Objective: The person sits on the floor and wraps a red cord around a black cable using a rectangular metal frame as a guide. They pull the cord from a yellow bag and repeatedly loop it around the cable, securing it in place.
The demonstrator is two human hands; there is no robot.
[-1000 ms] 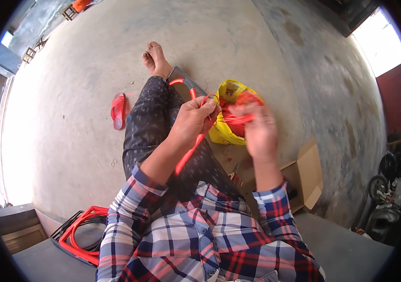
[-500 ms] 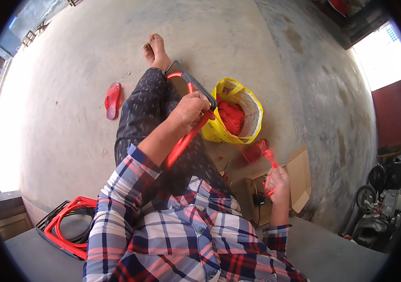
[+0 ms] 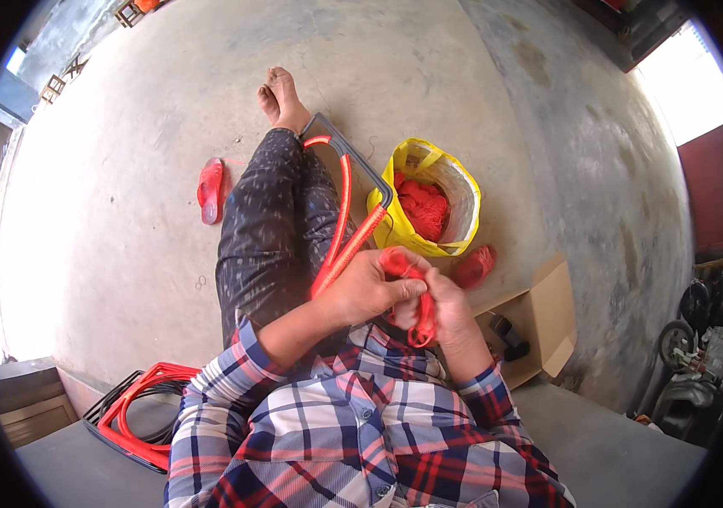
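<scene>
Above the lap, the left hand (image 3: 368, 289) pinches the red cord bundle (image 3: 422, 328) and the right hand (image 3: 450, 311) curls around it, some fingers hidden; its long axis slants down toward the shirt (image 3: 310, 423). The red-wrapped frame (image 3: 366, 169) points footward, its corner just beside the yellow bag (image 3: 402, 230); floor (image 3: 124, 220) stretches wide at left.
</scene>
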